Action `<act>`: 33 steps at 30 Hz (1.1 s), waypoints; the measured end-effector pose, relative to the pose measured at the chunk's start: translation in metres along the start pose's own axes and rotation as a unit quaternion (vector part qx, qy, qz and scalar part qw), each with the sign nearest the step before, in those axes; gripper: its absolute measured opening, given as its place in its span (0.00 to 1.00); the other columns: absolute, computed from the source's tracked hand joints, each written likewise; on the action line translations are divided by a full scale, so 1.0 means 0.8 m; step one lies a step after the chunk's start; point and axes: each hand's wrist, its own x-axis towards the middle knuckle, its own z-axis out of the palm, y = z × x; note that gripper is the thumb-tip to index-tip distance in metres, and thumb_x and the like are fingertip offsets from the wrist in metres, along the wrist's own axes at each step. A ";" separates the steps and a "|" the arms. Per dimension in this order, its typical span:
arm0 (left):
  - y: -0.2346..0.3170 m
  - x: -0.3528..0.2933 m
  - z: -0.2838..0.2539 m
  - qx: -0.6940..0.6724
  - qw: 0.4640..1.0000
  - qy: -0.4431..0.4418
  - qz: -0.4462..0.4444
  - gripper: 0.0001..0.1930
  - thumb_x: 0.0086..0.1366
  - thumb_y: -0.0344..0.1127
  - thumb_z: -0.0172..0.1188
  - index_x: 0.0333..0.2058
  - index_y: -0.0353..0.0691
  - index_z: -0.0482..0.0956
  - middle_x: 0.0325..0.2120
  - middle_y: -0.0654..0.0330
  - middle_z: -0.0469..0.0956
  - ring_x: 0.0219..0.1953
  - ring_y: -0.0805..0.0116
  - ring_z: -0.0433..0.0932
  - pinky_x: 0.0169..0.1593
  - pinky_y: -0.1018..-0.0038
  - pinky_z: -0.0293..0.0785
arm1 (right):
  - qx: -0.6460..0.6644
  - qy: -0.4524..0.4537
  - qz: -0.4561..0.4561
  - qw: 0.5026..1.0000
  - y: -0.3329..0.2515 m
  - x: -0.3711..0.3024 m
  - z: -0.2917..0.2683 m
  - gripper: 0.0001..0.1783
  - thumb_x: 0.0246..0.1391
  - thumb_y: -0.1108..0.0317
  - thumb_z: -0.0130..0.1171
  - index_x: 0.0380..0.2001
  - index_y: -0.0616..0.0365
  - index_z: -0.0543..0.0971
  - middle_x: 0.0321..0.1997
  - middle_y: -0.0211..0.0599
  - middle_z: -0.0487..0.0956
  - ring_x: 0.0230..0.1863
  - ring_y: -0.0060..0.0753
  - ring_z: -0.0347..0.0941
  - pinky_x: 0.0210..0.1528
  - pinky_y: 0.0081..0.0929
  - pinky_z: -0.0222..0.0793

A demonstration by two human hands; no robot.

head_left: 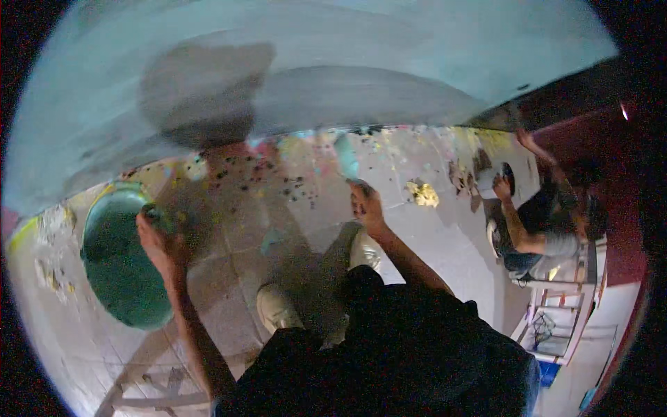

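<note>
My left hand (161,243) is closed at the right rim of a large round green tub (125,260), held in front of me to the left. The tub's inside looks dark green under a paler rim. My right hand (367,207) is wrapped round the handle of a flat tool with a pale teal end (346,158); blur hides its exact kind. That end points away from me, toward the foot of a pale blue, streaky painted wall (361,76). The tool's handle is mostly hidden by my fingers.
A paint-spotted pale floor covering (445,243) lies under my shoes (274,306). A crumpled yellow thing (422,194) is on it. At the right, a co-worker (538,229) sits low, holding a pale container (493,182). White ladder-like rungs (556,320) stand behind them.
</note>
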 end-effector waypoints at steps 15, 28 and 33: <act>-0.052 -0.014 0.022 0.024 0.999 0.003 0.024 0.36 0.48 0.32 0.58 0.53 0.31 0.50 0.51 0.40 0.56 0.51 0.43 0.59 0.53 0.60 0.57 | -0.153 -0.065 -0.050 0.985 0.017 -0.055 -0.029 0.22 0.52 0.48 0.46 0.31 0.58 0.69 0.16 0.22 0.62 0.13 0.13 0.54 0.14 0.16 0.50; 0.022 0.021 -0.019 0.030 0.988 -0.076 -0.130 0.34 0.35 0.30 0.64 0.44 0.34 0.60 0.37 0.49 0.67 0.40 0.48 0.66 0.43 0.62 0.64 | -0.094 -0.185 0.018 0.978 0.050 -0.026 0.020 0.15 0.53 0.54 0.47 0.35 0.54 0.70 0.20 0.23 0.66 0.19 0.15 0.59 0.20 0.13 0.57; 0.036 0.024 -0.025 0.093 0.973 -0.121 -0.172 0.32 0.36 0.34 0.62 0.44 0.35 0.60 0.37 0.50 0.66 0.41 0.52 0.65 0.43 0.61 0.63 | -0.201 -0.190 -0.014 0.961 0.050 -0.024 0.074 0.12 0.53 0.55 0.48 0.28 0.53 0.69 0.15 0.22 0.63 0.11 0.14 0.54 0.12 0.15 0.50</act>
